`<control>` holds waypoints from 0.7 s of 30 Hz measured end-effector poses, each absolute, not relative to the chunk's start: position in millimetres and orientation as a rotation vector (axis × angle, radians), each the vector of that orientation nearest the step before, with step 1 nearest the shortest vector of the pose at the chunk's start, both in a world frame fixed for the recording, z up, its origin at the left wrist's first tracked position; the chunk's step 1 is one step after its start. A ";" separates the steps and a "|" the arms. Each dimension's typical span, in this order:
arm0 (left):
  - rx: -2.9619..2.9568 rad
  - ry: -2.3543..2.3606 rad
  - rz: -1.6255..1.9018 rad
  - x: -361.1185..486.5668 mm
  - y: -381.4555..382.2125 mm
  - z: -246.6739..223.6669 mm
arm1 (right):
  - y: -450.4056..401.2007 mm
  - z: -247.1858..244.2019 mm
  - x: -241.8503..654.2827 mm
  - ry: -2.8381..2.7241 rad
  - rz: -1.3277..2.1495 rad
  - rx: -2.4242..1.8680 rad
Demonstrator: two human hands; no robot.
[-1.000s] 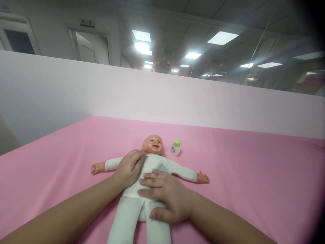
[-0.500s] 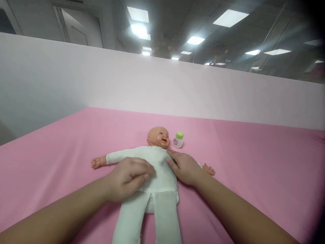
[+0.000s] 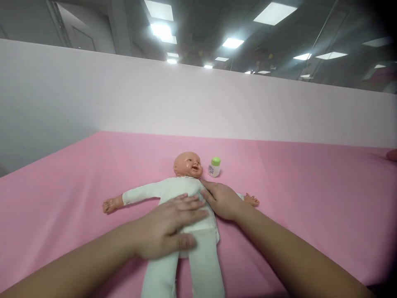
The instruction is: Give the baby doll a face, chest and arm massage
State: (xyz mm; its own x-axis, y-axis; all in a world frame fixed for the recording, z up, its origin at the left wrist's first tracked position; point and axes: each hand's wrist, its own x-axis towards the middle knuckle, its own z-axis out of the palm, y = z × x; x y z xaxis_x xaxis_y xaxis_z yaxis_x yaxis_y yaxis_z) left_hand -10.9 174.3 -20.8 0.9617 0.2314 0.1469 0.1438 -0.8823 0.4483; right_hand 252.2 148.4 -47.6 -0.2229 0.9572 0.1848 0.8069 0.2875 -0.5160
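A baby doll [image 3: 187, 185] with a cloth body lies on its back, arms spread, its hard plastic head turned to the right. My left hand [image 3: 170, 223] is spread flat across the doll's belly, fingers apart and slightly blurred. Against the doll's chest and shoulder on the right side rests my right hand [image 3: 223, 200], its thumb apart from the outstretched fingers. That hand and wrist hide most of the doll's arm there. Just beyond, beside the doll's head, stands a small clear bottle [image 3: 214, 167] with a green cap and a printed label.
Pink cloth [image 3: 297, 198] covers the surface under the doll. A white wall panel [image 3: 198, 99] rises along the back and left. At the far right edge part of a reddish object [image 3: 391, 155] shows.
My left hand has opened from curled fingers to a flat spread over the doll's belly, moving right. My right hand stays on the doll's shoulder. The view has shifted slightly.
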 end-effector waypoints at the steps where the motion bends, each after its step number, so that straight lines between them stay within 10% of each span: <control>1: 2.692 0.334 0.280 -9.8 182.5 -25.4 | 147.9 -47.1 251.7 -2.101 0.432 -1.564; 14: 2.495 0.961 0.813 -14.9 227.7 -57.0 | 144.6 -51.9 254.6 -2.099 0.268 -1.462; 21: 2.435 0.964 0.819 -14.6 227.9 -58.2 | 104.5 -37.9 230.7 -2.418 0.233 -0.720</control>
State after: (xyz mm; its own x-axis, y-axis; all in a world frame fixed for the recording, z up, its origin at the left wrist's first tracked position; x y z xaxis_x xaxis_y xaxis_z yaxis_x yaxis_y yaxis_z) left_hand -14.6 227.9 -58.2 0.5916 0.7149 0.3728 0.4836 -0.6846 0.5453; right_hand 230.7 104.5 -37.9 -0.6740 0.5464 0.4972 0.4412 0.8375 -0.3223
